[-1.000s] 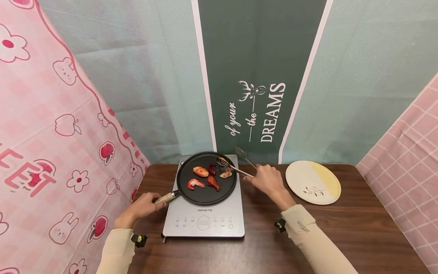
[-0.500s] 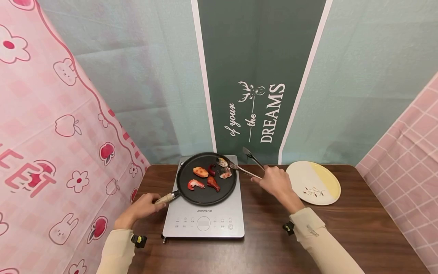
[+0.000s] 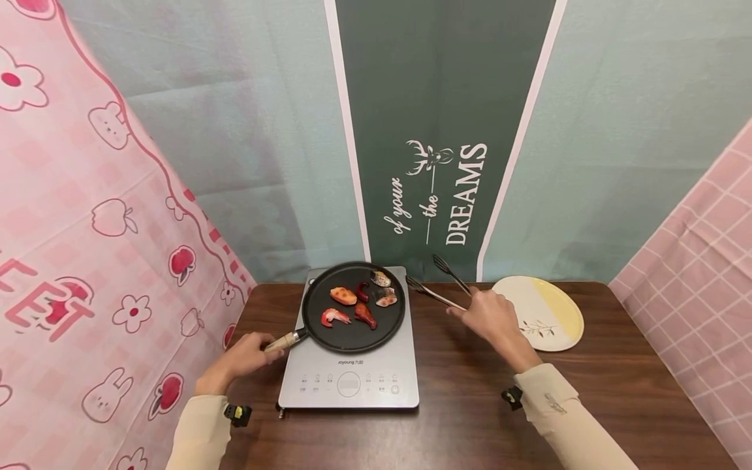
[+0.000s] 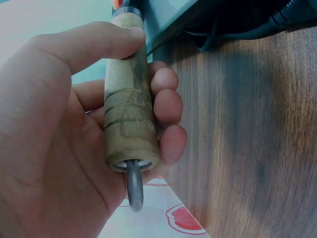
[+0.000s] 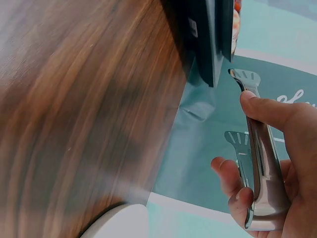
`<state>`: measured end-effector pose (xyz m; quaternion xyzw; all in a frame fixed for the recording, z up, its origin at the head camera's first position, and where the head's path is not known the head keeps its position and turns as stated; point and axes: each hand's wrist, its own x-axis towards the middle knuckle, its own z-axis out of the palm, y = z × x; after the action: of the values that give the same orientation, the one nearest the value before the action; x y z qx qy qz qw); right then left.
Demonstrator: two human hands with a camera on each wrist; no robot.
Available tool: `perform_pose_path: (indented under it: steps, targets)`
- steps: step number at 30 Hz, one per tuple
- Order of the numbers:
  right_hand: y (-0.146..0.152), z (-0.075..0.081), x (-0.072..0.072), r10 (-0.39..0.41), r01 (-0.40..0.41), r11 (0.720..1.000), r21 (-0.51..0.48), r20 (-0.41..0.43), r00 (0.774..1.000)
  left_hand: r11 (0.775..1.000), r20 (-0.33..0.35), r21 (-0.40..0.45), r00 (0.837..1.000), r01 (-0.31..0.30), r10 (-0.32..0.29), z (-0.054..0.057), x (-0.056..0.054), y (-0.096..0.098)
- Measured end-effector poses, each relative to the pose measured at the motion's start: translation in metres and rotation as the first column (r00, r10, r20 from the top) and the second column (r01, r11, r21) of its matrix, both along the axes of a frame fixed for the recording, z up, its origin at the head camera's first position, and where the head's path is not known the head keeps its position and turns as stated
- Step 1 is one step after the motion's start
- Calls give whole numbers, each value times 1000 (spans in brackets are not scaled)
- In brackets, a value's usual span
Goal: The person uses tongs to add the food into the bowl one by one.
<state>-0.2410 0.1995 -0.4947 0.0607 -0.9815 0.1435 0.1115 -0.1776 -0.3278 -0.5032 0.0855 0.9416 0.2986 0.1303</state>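
My left hand [image 3: 247, 356] grips the wooden handle [image 4: 130, 99] of a black frying pan [image 3: 346, 336], fingers wrapped round it and the thumb on top. Several food pieces lie in the pan: a shrimp [image 3: 335, 317], a drumstick [image 3: 365, 316], a red chili pepper [image 3: 362, 292], an orange-yellow oval piece [image 3: 343, 296], a mussel in its shell [image 3: 380, 279] and a dark-and-white slice [image 3: 386, 297]. To the right of the pan, my right hand [image 3: 492, 318] holds metal tongs [image 5: 262, 163]. Their slotted tips are spread apart with nothing between them.
Under the pan is a silver induction cooktop [image 3: 376, 375]. A white and yellow plate [image 3: 555, 307] lies on the wooden table [image 3: 458, 418], behind my right hand. Curtains [image 3: 282, 163] hang close behind the table. A black cable [image 4: 257, 29] runs beside the cooktop.
My right hand has drawn the tongs right, from over the mussel to outside the pan. The mussel stays at the pan's far right edge. My left hand keeps its grip.
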Motion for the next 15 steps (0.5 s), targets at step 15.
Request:
perform_pose_path:
  steps: [15]
  targets:
    - [38, -7, 9, -51, 53, 998, -24, 52, 997, 1000, 7, -1, 1000, 3, -3, 4, 1, 2]
